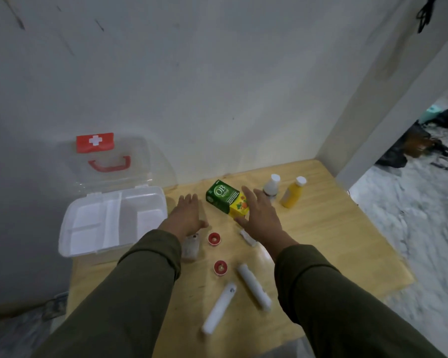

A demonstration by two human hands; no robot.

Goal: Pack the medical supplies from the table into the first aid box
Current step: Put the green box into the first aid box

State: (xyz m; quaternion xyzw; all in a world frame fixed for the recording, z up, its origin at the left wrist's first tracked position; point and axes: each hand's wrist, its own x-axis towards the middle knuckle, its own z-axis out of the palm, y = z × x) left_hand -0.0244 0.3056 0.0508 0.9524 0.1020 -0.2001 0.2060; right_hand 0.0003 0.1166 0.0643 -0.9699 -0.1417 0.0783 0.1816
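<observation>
Clear plastic, red handle, red cross label — the first aid box [111, 220] sits open at the left edge of the wooden table [334, 228], lid leaning back against the wall, its white divided tray bare as far as I can see. Nothing looks packed yet.

Both hands are spread flat, fingers open, gripping nothing. The left hand [185, 215] hovers just right of the box; the right hand [260, 215] is over the near end of the green and yellow carton [226, 201], which seems the likeliest first pick.

The rest is scattered: a white bottle [271, 188] and a yellow bottle [292, 193] upright at the far right, two small red tins [214, 239] nearer, two white tubes [254, 286] lying near the front edge, a small clear container [191, 248] half under the left sleeve.

The risk I see is that sleeve — it could drag the container along. A careless reach past the carton might also topple the upright bottles, and the tubes could roll off.
</observation>
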